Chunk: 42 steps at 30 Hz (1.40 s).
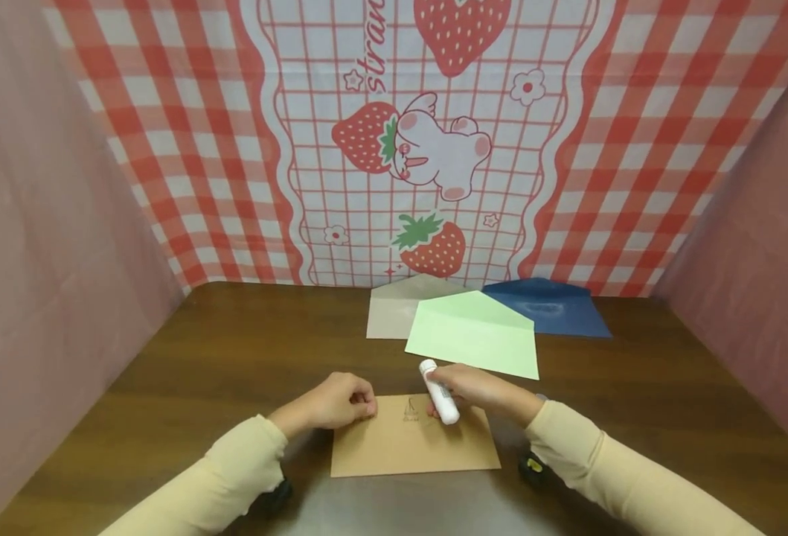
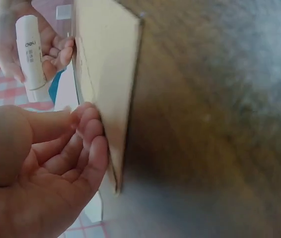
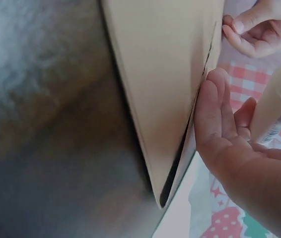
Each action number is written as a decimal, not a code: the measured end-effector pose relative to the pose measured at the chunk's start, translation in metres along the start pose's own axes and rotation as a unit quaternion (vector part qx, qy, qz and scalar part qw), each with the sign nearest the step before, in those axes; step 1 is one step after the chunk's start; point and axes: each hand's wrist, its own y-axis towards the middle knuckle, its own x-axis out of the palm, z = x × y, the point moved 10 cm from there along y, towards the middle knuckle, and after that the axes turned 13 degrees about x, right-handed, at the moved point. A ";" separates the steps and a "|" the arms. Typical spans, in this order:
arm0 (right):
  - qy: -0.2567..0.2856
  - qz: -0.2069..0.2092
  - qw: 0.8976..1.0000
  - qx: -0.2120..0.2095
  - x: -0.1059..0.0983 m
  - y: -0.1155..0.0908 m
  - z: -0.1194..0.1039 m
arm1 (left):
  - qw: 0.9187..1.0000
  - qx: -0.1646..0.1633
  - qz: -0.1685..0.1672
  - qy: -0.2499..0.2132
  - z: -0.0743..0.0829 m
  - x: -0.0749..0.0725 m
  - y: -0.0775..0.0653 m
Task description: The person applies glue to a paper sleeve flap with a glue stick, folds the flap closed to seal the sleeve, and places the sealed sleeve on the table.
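A tan envelope (image 1: 414, 450) lies flat on the table in front of me, with small dark marks near its top edge. My left hand (image 1: 336, 402) rests at its upper left corner with curled fingers; in the left wrist view the fingertips (image 2: 93, 124) touch the paper and the thumb meets the index finger. My right hand (image 1: 481, 387) holds a white glue stick (image 1: 442, 398) slantwise over the envelope's upper right part. In the right wrist view, other fingers of that hand (image 3: 212, 106) touch the envelope (image 3: 160, 99), where a thin dark gap runs along the edge.
Behind the tan envelope lie a light green envelope (image 1: 474, 342), a grey-beige one (image 1: 390, 316) partly under it, and a dark blue one (image 1: 554, 313). A strawberry-print cloth (image 1: 434, 149) hangs at the table's (image 1: 253, 350) back edge, with pink cloth (image 1: 52, 260) on both sides.
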 end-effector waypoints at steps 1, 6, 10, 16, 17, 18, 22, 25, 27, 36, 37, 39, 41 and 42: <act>0.002 0.005 1.000 -0.002 -0.004 -0.001 -0.002 | 1.000 -0.002 0.000 0.003 0.000 -0.003 0.001; 0.026 0.016 0.999 -0.027 -0.021 -0.010 -0.003 | 0.999 -0.005 -0.002 0.037 0.004 -0.015 0.000; 0.043 -0.001 0.997 -0.062 -0.036 -0.015 0.001 | 0.996 -0.003 -0.009 0.090 0.003 -0.016 -0.008; 0.093 -0.030 0.991 -0.094 -0.063 -0.024 0.013 | 0.996 -0.021 -0.012 0.090 -0.004 -0.011 -0.012; 0.100 -0.025 0.991 -0.091 -0.067 -0.027 0.013 | 0.996 -0.025 -0.012 0.086 -0.005 -0.011 -0.011; 0.105 -0.021 0.990 -0.088 -0.071 -0.030 0.013 | 0.996 -0.033 -0.013 0.079 -0.006 -0.011 -0.010; 0.133 0.021 0.989 -0.064 -0.082 -0.041 0.015 | 0.997 -0.074 -0.020 0.032 -0.011 -0.013 -0.009; 0.160 0.049 0.984 -0.061 -0.090 -0.045 0.019 | 0.994 -0.106 -0.025 -0.021 -0.015 -0.016 -0.011; 0.178 0.065 0.980 -0.066 -0.095 -0.047 0.023 | 0.991 -0.113 -0.033 -0.063 -0.018 -0.018 -0.011; 0.237 0.067 0.966 -0.083 -0.100 -0.049 0.026 | 0.977 -0.095 -0.048 -0.186 -0.036 -0.037 -0.023; 0.243 0.065 0.964 -0.084 -0.099 -0.049 0.026 | 0.976 -0.096 -0.043 -0.191 -0.039 -0.041 -0.025; 0.249 0.060 0.963 -0.084 -0.099 -0.049 0.027 | 0.973 -0.099 -0.030 -0.206 -0.046 -0.051 -0.028; 0.256 0.060 0.962 -0.079 -0.098 -0.048 0.029 | 0.972 -0.104 -0.014 -0.210 -0.055 -0.063 -0.033; 0.259 0.060 0.961 -0.076 -0.098 -0.047 0.030 | 0.973 -0.106 -0.004 -0.207 -0.059 -0.070 -0.035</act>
